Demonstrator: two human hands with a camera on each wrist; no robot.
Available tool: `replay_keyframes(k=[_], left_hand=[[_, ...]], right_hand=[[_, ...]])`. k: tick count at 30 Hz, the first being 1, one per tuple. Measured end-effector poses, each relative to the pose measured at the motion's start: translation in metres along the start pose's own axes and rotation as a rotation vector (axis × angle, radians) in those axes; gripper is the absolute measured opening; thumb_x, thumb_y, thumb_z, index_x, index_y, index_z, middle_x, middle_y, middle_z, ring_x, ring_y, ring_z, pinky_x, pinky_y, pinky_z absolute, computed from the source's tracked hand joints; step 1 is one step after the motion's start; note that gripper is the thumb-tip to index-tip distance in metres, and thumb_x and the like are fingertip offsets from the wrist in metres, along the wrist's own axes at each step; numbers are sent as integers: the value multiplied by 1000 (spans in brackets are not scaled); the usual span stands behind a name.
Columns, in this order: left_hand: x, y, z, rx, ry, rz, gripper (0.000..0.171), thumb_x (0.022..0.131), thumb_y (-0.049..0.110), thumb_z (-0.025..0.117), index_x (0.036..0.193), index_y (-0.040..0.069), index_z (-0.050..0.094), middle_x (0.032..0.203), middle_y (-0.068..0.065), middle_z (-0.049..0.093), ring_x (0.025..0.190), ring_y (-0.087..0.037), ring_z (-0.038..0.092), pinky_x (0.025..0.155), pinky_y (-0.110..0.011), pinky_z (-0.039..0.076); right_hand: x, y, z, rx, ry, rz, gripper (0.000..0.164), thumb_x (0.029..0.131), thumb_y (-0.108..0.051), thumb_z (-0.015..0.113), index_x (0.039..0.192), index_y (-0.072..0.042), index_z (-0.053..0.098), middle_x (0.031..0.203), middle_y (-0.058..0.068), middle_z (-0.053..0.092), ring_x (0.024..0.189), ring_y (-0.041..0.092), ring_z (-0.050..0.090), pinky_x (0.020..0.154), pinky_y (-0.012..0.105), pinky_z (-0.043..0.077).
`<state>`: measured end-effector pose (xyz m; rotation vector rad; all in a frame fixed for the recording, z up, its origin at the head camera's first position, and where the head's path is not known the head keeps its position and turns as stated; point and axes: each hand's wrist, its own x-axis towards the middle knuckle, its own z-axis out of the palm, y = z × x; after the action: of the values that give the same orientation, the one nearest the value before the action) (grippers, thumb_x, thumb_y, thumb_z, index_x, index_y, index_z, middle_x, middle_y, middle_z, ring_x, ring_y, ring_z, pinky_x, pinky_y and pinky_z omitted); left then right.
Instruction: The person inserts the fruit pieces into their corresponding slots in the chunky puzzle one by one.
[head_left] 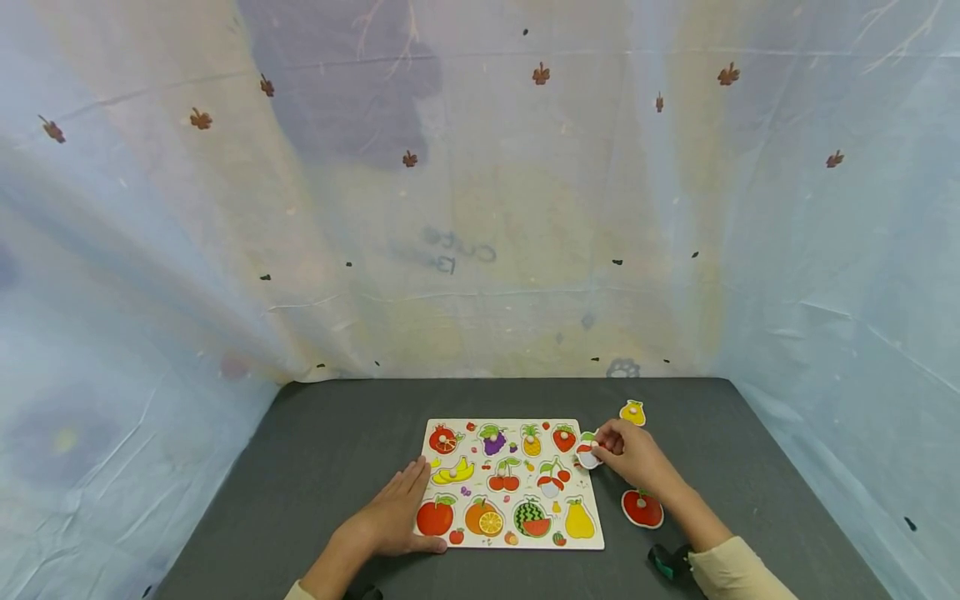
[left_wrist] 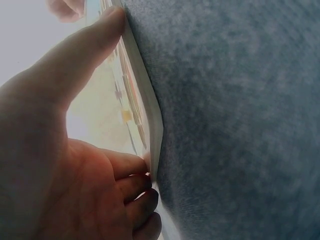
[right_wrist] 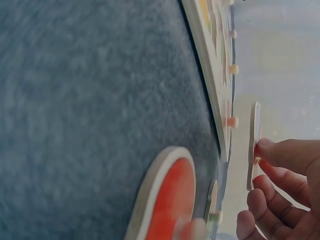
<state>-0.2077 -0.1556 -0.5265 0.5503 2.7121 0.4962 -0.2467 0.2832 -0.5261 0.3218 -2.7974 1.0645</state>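
A white wooden fruit puzzle board [head_left: 517, 427] lies on the dark table. Against its left edge rest the fingers of my left hand [head_left: 399, 510], while the thumb [left_wrist: 92, 47] touches the front edge near the corner. My right hand [head_left: 636, 454] pinches a flat, white-edged puzzle piece [head_left: 587, 455] with red and green on it. It is held at the board's right edge, overlapping it in the head view, and stands on edge in the right wrist view. Its picture is partly hidden by the fingers. Fruit pictures fill the board, several with small knobs [right_wrist: 233, 121].
To the right of the board lie a round red fruit piece [head_left: 642, 508] and, farther back, a yellow pear piece [head_left: 633, 412]. A black and green object [head_left: 667, 562] sits by the right wrist. Pale printed curtains [head_left: 480, 208] stand behind and beside the grey table [head_left: 337, 442].
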Motion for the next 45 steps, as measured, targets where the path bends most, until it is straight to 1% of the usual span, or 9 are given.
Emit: replay_keyframes(k=[8, 13, 19, 25, 29, 32, 37, 45], left_hand=[[0, 0, -1, 5, -3, 10, 127, 79, 59, 91, 166, -6, 25, 176, -22, 22, 162, -39, 23, 132, -58, 20], [-1, 0, -2, 5, -13, 14, 126, 80, 60, 89, 166, -6, 26, 176, -22, 22, 162, -40, 22, 132, -58, 20], [-1, 1, -2, 0, -9, 8, 126, 79, 59, 90, 166, -6, 26, 176, -22, 23, 162, -40, 23, 132, -58, 20], [-1, 2, -2, -3, -1, 2, 127, 78, 58, 91, 166, -6, 26, 175, -22, 23, 161, -40, 24, 132, -58, 21], [-2, 3, -2, -2, -4, -3, 126, 78, 58, 91, 166, -5, 27, 175, -21, 24, 161, -39, 24, 132, -58, 21], [-2, 3, -2, -6, -5, -6, 127, 78, 58, 91, 166, -5, 26, 175, -21, 23, 161, -39, 24, 132, -58, 21], [-1, 2, -1, -5, -5, -2, 128, 78, 59, 91, 167, -5, 26, 176, -21, 23, 161, -39, 24, 132, -58, 21], [3, -2, 2, 5, -13, -7, 128, 77, 62, 90, 167, -4, 26, 176, -20, 23, 161, -39, 23, 132, -58, 20]], right_hand=[[0, -7, 5, 2, -15, 16, 16, 93, -12, 86, 101, -11, 71, 84, -1, 56, 73, 15, 50, 62, 24, 45], [-1, -12, 8, 3, -22, 7, 17, 93, -10, 85, 101, -11, 71, 86, -1, 55, 75, 15, 50, 64, 24, 45], [-1, -15, 14, 7, -40, -35, 16, 94, -12, 85, 100, -13, 70, 87, -3, 56, 74, 11, 50, 64, 24, 46], [-1, -19, 21, 6, -63, -85, 16, 94, -14, 85, 98, -14, 69, 84, -4, 54, 72, 10, 48, 61, 24, 46], [-2, -22, 25, 1, -89, -98, 16, 95, -14, 84, 99, -15, 68, 84, -5, 54, 70, 7, 49, 60, 23, 47], [-3, -28, 27, 11, -107, -108, 15, 96, -13, 83, 99, -14, 68, 84, -5, 54, 69, 7, 50, 61, 22, 48], [-3, -36, 29, 31, -123, -132, 15, 95, -11, 83, 98, -13, 68, 85, -3, 55, 70, 8, 49, 61, 23, 46], [-3, -40, 38, 0, -148, -131, 17, 94, -12, 85, 95, -15, 68, 85, -1, 56, 71, 7, 48, 63, 23, 45]])
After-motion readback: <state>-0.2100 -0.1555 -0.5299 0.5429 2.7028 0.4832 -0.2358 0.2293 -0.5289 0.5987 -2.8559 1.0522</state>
